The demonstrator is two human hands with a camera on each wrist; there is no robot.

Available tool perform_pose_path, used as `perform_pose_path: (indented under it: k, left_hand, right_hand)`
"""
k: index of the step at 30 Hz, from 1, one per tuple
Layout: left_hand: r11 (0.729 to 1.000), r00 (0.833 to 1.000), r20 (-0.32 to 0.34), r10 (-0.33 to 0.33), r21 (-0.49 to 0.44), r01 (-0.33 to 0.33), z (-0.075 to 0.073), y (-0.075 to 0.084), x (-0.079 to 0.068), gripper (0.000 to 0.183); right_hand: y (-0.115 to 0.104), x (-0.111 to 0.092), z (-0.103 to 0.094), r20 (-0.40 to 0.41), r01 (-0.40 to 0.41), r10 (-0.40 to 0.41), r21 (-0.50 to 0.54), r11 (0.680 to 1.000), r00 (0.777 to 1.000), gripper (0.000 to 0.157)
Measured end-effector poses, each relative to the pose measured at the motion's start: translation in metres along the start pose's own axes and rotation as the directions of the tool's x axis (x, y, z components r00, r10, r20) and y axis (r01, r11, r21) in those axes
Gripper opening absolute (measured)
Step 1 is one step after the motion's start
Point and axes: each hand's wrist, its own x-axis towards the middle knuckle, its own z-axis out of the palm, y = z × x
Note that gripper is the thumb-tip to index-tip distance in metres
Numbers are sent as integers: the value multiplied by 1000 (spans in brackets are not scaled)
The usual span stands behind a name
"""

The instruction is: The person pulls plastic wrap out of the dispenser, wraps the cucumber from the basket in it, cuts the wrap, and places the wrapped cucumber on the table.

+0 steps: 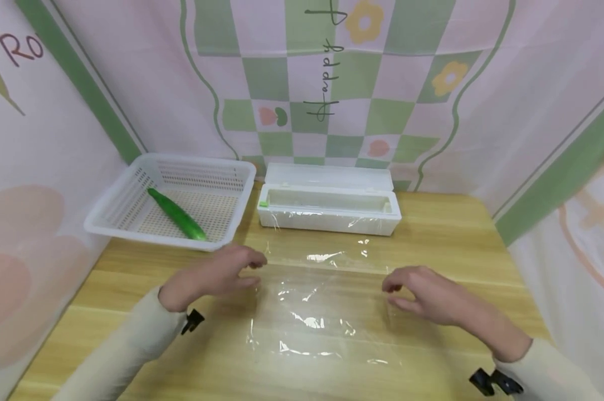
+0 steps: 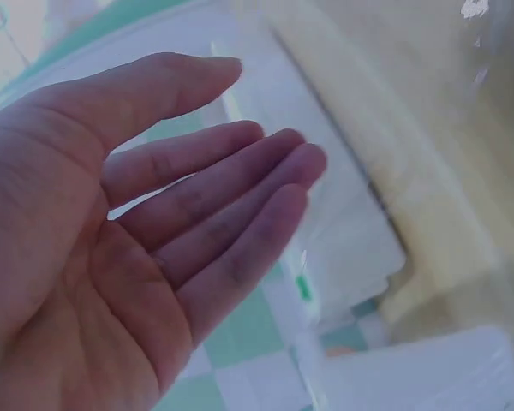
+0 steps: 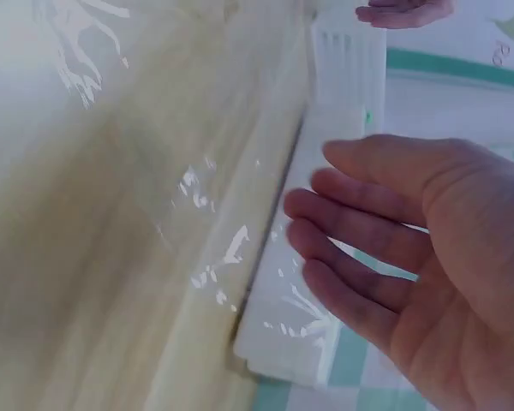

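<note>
A sheet of clear plastic wrap runs from the white wrap dispenser box toward the front of the wooden table. The box's lid stands raised at the back. To the left of the sheet is my left hand, its fingers relaxed and apart from the thumb. My right hand hovers by the sheet's right edge, fingers loosely bent. Both wrist views show a bare palm: neither the left hand nor the right hand holds anything.
A white plastic basket stands at the table's back left corner, with a green cucumber lying in it. Its right side is close to the dispenser box. A patterned cloth hangs behind the wooden table.
</note>
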Motion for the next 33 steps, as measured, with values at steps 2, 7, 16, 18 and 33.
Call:
perform_pose_path:
  k: [2,7,16,18,33]
  left_hand:
    - [1000,999,-36,-12,22,13,-9,-4,8,34]
    - [998,994,-94,-54,19,56,-27,-17,31,37]
    - [994,983,-158,-93,46,101,-44,-42,73,39]
    - [992,981,-166,-97,64,108,-47,-46,80,40]
    - [967,976,-97,-193,147,206,-50,-53,102,25]
  right_hand:
    - [5,5,-6,-57,-27,25,-33,999,998,15]
    - [20,20,-16,-184,-103,86,-87,991,979,22]
    - [54,51,-29,-345,-172,118,-131,976,931,31]
    - [62,56,-32,-358,-186,128,-132,974,925,32]
    - [98,71,-36,-307,-134,85,-143,981,948,35]
